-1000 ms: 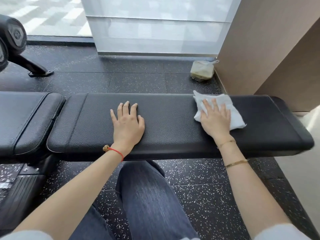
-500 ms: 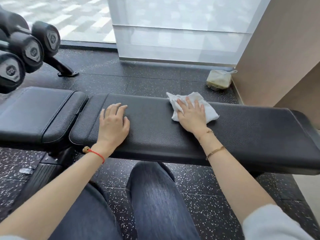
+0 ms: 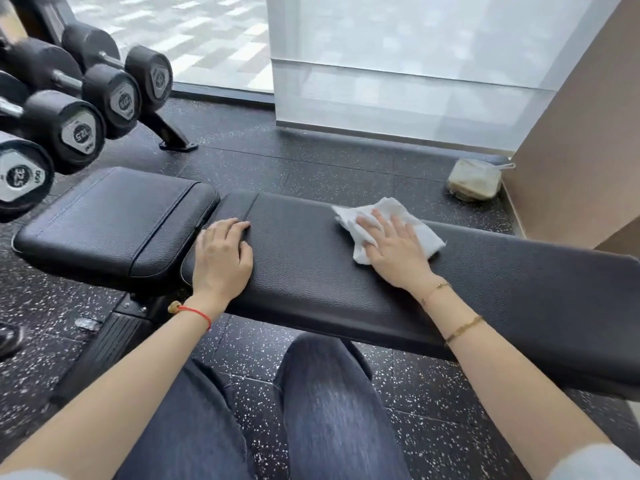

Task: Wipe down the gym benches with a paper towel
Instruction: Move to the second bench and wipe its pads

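Observation:
A black padded gym bench lies across the view, with a long back pad (image 3: 311, 271) and a shorter seat pad (image 3: 110, 220) to its left. A white paper towel (image 3: 391, 223) lies crumpled on the long pad near its far edge. My right hand (image 3: 394, 251) presses flat on the towel, fingers spread and pointing left. My left hand (image 3: 221, 258) rests palm down on the left end of the long pad, fingertips at the seam beside the gap between the pads.
A rack of black dumbbells (image 3: 79, 129) stands at the far left, its foot (image 3: 176, 140) on the speckled rubber floor. A beige pouch (image 3: 474, 180) lies on the floor by the tan wall (image 3: 588, 133). My knees in jeans (image 3: 322, 393) are below the bench.
My right hand has slid the paper towel leftward along the long pad. My left hand has shifted left to the pad's end. The view has turned left, showing more dumbbells.

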A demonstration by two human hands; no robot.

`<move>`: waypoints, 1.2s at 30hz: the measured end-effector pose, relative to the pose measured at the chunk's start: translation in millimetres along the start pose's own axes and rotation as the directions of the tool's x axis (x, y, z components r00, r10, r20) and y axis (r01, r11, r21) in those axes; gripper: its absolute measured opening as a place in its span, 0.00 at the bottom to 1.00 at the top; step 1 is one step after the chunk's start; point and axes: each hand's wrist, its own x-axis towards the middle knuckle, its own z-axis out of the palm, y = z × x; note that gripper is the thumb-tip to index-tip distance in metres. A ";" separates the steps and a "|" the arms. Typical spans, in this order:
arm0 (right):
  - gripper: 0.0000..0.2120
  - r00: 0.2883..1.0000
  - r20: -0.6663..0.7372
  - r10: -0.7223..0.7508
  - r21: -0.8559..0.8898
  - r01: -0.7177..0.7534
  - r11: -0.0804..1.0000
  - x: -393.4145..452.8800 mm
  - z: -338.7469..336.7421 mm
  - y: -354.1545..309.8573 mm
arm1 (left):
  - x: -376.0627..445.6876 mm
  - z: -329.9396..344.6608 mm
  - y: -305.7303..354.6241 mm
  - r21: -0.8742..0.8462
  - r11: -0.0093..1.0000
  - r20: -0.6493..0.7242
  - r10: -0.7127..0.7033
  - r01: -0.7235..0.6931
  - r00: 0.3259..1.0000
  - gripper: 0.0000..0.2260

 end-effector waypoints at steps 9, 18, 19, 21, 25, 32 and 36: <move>0.26 0.949 -0.016 -0.314 -0.034 0.313 0.949 10.4 28.7 -117.0 | 0.5 -1.3 -3.6 -0.090 0.995 -0.024 -0.036 0.033 0.999 0.19; 0.26 0.957 0.046 -0.286 0.019 0.285 0.958 69.6 26.3 -166.7 | 0.6 -52.0 -98.0 0.079 0.981 -0.100 -0.172 0.180 0.980 0.19; 0.26 0.957 0.055 -0.286 0.024 0.285 0.958 80.0 26.6 -179.4 | -0.6 -57.1 -112.2 0.107 0.968 -0.063 -0.221 0.227 0.973 0.19; 0.25 0.953 0.059 -0.297 0.018 0.297 0.955 96.8 26.8 -202.2 | -4.5 -61.8 -132.2 0.150 0.945 0.016 -0.298 0.292 0.954 0.21; 0.24 0.915 0.074 -0.396 -0.058 0.401 0.914 95.7 32.0 -231.4 | -13.8 -53.5 -148.0 0.199 0.936 0.110 -0.315 0.289 0.943 0.22; 0.24 0.700 0.104 -0.707 0.012 0.710 0.704 59.8 45.6 -215.9 | -15.0 -48.3 -152.6 0.210 0.938 0.079 -0.298 0.277 0.951 0.23; 0.24 0.883 0.057 -0.467 -0.031 0.469 0.883 109.1 36.3 -235.0 | -13.4 -48.0 -150.3 0.218 0.931 0.080 -0.315 0.292 0.946 0.23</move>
